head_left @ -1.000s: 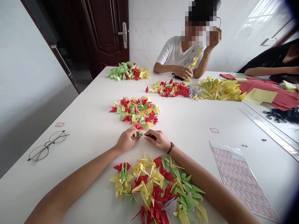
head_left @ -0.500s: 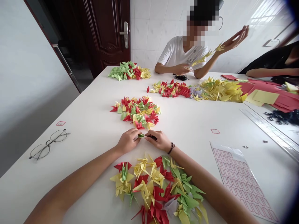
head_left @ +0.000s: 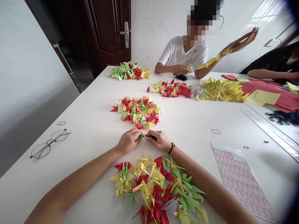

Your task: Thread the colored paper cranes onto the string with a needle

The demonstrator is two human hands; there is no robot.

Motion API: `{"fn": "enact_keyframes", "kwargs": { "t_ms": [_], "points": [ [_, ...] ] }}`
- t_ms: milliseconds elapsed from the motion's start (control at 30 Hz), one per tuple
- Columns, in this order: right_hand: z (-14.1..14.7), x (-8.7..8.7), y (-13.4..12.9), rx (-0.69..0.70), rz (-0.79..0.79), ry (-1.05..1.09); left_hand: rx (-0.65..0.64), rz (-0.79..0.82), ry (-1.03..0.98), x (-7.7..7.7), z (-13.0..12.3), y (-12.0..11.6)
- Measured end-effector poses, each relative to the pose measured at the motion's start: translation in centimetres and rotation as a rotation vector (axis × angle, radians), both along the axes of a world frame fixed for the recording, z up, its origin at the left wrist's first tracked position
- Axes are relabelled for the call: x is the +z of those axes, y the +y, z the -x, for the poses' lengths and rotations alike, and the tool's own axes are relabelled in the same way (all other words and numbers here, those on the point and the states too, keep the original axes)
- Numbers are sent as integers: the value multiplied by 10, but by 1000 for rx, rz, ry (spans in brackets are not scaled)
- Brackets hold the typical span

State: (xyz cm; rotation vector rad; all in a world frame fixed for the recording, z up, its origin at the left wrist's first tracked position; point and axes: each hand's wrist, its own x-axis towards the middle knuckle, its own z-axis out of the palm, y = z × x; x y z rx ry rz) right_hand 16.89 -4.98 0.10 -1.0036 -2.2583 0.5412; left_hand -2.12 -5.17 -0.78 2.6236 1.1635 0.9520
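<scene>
Across a white worktable (head_left: 88, 124), with a dark wooden door (head_left: 106, 34) and white wall tiles (head_left: 149, 34) beyond, 5 heaps of folded paper cranes lie spread out. Heap 1, green, red and yellow, sits at the far end (head_left: 129, 71); heaps 2 and 3, red (head_left: 171, 89) and yellow (head_left: 221, 90), lie side by side nearer the far right; heap 4, mixed (head_left: 135, 112), is central; heap 5, mixed (head_left: 156, 186), lies nearest the camera, under and between the forearms. At far side, a seated co-worker in a white T-shirt (head_left: 184, 53) raises a strand of yellow cranes (head_left: 210, 62). At right edge, a second person in black (head_left: 273, 63) sits beside red paper strips (head_left: 286, 101) and yellow squares (head_left: 265, 97). Right of heap 5 lie a sheet of pink-outlined labels (head_left: 240, 179) and a metal ruler (head_left: 268, 130); left lie eyeglasses (head_left: 48, 144). Between heaps 4 and 5, a folded green paper piece (head_left: 142, 136) is held just above the table, left hand (head_left: 128, 141) and right hand (head_left: 158, 140) nearly meeting. Left fingers (head_left: 135, 133) pinch it; right fingers (head_left: 149, 134) pinch a thin dark item against it, too small to identify. A dark band (head_left: 171, 148) circles the right wrist.
</scene>
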Motion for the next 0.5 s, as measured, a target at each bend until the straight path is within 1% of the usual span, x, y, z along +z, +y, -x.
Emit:
{"fn": "enact_keyframes", "kwargs": {
  "t_ms": [100, 200, 367, 500],
  "points": [
    [0, -1, 0, 0, 6, -7, -12, -87, 43, -2, 1, 1],
    [0, -1, 1, -1, 18, -12, -12, -132, 80, -1, 1, 0],
    [0, 1, 0, 15, 45, 8, -9, -156, 104, 0, 2, -1],
    [0, 2, 0, 25, 60, 15, -14, -127, 100, 0, 2, 0]
  ]
}}
